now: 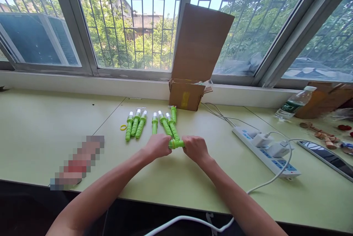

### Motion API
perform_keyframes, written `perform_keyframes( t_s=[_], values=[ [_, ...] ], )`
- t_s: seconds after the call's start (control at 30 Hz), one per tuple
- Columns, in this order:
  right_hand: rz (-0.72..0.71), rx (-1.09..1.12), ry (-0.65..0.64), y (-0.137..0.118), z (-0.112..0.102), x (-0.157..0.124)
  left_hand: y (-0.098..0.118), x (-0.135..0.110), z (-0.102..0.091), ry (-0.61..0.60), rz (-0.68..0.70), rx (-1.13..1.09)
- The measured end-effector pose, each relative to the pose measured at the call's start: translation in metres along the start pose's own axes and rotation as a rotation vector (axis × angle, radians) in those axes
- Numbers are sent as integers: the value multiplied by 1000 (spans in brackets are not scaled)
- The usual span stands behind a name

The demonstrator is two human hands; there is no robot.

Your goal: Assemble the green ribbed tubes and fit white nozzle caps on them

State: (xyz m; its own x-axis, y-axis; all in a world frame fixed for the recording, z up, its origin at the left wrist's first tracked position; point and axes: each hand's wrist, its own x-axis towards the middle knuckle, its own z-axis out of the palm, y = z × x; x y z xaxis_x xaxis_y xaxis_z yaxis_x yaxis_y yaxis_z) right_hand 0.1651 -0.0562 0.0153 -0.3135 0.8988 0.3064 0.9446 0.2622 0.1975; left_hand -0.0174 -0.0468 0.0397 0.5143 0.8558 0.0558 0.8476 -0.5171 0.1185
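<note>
Both hands meet over the pale green table, each closed round one end of a green plastic tube held sideways between them. My left hand grips its left end and my right hand its right end. Just beyond the hands lie several more green tubes with clear caps: one group to the left, another group fanned out in the middle. A small yellow ring lies left of them.
An open cardboard box stands against the window sill behind the tubes. A white power strip with chargers and cables lies to the right. A water bottle, a dark tablet and small items sit far right.
</note>
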Motion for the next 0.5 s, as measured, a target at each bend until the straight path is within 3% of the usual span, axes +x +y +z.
perform_keyframes(
  t_s=[0.5],
  values=[
    [89,22,-227,-4,-8,2,2,1,5,98,54,137]
  ],
)
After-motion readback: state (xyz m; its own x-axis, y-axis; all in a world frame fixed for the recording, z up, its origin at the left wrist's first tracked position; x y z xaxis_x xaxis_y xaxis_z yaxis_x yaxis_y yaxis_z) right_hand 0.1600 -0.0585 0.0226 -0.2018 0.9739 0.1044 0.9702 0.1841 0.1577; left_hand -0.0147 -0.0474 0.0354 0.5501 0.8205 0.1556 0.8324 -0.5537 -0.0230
